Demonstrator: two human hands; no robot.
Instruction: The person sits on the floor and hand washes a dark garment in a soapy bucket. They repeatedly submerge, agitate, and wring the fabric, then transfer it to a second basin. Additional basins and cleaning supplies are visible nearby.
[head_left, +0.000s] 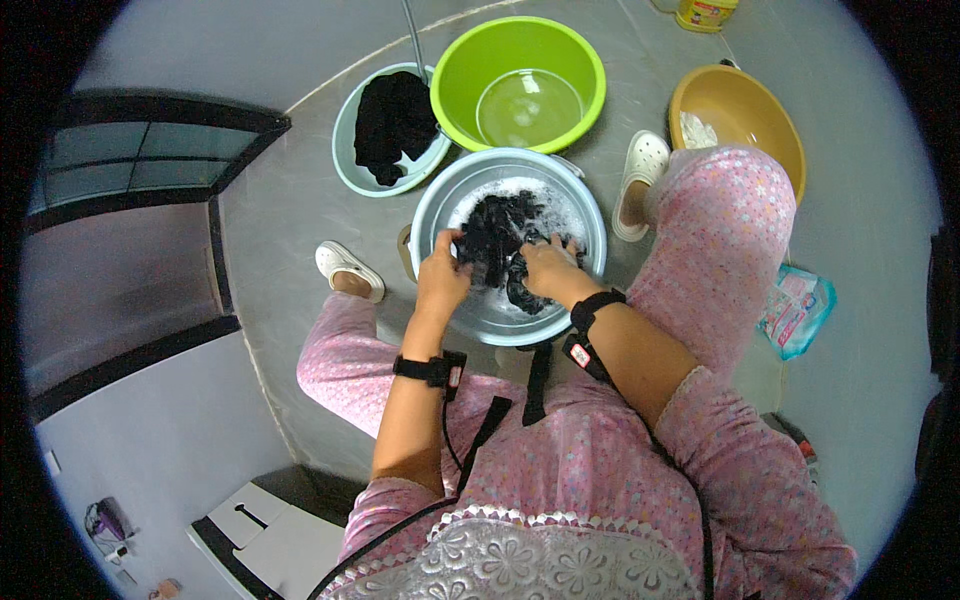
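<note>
A pale blue plastic basin (426, 300) stands on the floor between my feet, with sudsy water and a wet black cloth garment (491, 236) in it. My left hand (444, 274) is at the basin's left side, fingers curved at the edge of the cloth; whether it grips the cloth is unclear. On the right, my right hand (553, 266) presses on a bunched part of the black cloth with its fingers spread, some of them in the suds. Both wrists wear black straps.
Beyond the basin are a green tub (517, 37) holding clear water and a light blue basin (343, 161) with black cloth. An orange basin (761, 112) with a white cloth stands right, near a plastic packet (799, 311). A yellow container (705, 13) is farther off.
</note>
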